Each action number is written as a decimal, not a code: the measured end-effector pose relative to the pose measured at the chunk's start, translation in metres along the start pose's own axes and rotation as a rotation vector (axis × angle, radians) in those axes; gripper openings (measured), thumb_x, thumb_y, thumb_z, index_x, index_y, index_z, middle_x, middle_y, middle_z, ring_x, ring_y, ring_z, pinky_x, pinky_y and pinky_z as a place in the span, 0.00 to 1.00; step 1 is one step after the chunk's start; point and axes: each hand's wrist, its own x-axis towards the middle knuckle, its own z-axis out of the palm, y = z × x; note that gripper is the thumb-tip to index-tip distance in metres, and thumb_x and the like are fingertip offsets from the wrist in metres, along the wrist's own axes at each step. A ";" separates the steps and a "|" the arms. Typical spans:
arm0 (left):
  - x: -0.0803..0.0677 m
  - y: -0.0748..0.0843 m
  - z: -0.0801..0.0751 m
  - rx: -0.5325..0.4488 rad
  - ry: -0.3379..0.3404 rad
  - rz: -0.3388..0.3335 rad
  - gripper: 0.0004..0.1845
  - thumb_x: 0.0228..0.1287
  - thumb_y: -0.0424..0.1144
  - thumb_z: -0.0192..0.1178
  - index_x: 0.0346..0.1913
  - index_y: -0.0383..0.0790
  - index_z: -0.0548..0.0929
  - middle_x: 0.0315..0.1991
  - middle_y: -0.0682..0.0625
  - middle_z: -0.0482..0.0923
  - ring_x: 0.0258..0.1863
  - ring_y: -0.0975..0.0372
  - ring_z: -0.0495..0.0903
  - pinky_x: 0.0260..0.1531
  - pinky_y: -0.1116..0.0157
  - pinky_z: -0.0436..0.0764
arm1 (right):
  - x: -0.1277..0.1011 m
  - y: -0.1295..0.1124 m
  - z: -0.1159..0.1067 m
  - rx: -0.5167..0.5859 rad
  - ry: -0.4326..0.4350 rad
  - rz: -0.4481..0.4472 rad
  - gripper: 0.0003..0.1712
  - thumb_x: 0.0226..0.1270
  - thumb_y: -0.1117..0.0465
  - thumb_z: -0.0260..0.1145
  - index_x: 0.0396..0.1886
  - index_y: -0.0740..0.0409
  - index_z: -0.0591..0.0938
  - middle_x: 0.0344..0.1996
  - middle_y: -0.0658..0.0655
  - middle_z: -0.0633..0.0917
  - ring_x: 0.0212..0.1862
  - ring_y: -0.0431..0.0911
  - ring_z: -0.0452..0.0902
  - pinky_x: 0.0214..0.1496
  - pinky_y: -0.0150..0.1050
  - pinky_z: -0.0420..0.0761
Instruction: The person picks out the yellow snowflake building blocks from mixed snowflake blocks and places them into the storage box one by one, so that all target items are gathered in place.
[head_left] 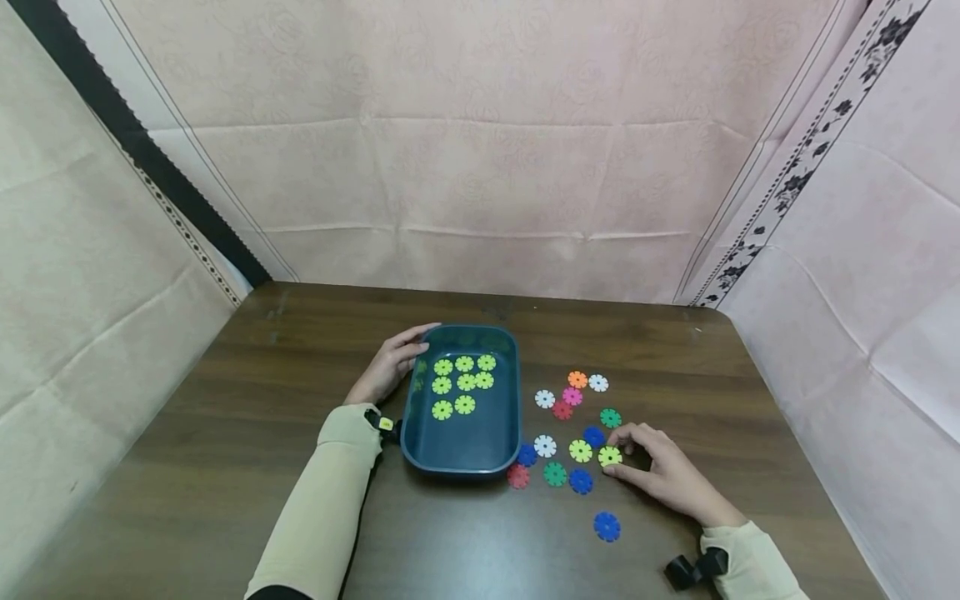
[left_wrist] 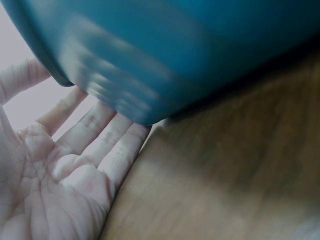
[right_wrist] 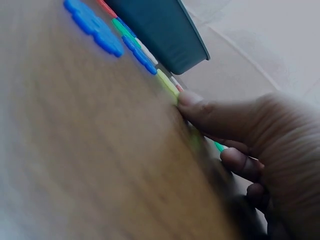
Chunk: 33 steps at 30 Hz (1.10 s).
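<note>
A teal tray (head_left: 468,440) stands mid-table with several yellow-green notched discs (head_left: 465,382) lying in it. My left hand (head_left: 405,350) rests flat-fingered against the tray's left wall, and the left wrist view shows its straight fingers (left_wrist: 100,135) under the tray's (left_wrist: 175,50) curved side. To the tray's right, my right hand (head_left: 619,454) pinches a yellow-green disc (head_left: 608,456) between thumb and forefinger on the tabletop. In the right wrist view the thumb of my right hand (right_wrist: 220,117) touches that disc's (right_wrist: 167,84) edge.
Loose discs lie right of the tray: orange (head_left: 577,379), white (head_left: 597,382), pink (head_left: 572,397), green (head_left: 611,417), another yellow-green (head_left: 580,451), red (head_left: 517,476), and a lone blue one (head_left: 607,526) nearer me. Pink cloth walls surround the dark wooden table (head_left: 225,467).
</note>
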 end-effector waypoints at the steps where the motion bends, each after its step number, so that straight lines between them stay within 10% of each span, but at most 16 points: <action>1: 0.000 0.000 0.000 -0.002 0.000 -0.001 0.25 0.78 0.40 0.53 0.74 0.42 0.70 0.66 0.42 0.73 0.63 0.38 0.72 0.55 0.55 0.80 | 0.000 0.000 0.000 0.007 0.008 0.002 0.16 0.61 0.55 0.77 0.46 0.39 0.81 0.37 0.37 0.81 0.39 0.37 0.73 0.43 0.37 0.71; 33: -0.001 0.000 -0.001 -0.007 -0.003 0.007 0.24 0.77 0.42 0.56 0.72 0.46 0.73 0.67 0.42 0.73 0.60 0.44 0.76 0.53 0.59 0.81 | 0.023 -0.018 0.002 0.241 0.049 -0.046 0.13 0.67 0.68 0.70 0.49 0.53 0.83 0.38 0.45 0.88 0.33 0.41 0.82 0.33 0.33 0.81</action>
